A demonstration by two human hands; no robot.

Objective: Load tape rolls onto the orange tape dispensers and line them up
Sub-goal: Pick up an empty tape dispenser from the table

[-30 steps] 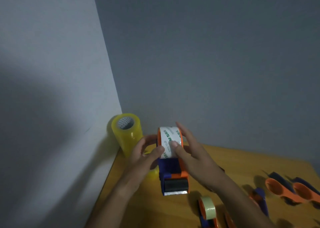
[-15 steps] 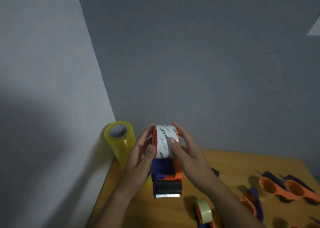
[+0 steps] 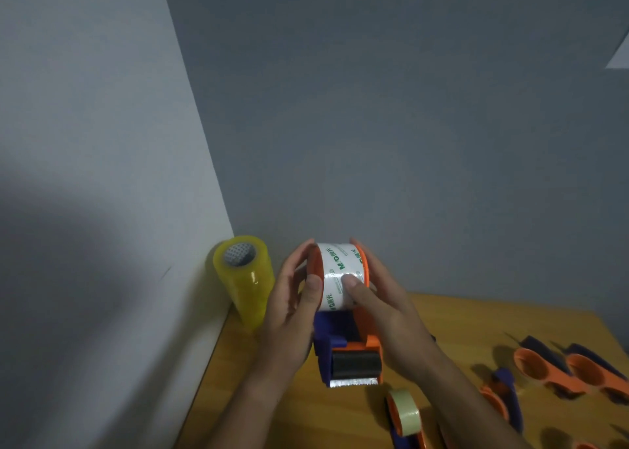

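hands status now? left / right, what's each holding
Left hand: grips the orange tape dispenser from its left side, thumb on the white tape roll.
Right hand: grips the same dispenser from the right, thumb pressing the roll's face.

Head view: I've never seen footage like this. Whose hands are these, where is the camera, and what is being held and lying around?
The camera sits on a person's head, looking down at their own bare hands; there is no robot. The left hand and right hand together hold an orange tape dispenser carrying a white printed tape roll, thumbs pressing on the roll. On the wooden table stands a yellow tape stack in the corner. Nearer lies a loaded dispenser, and empty orange dispensers lie at right.
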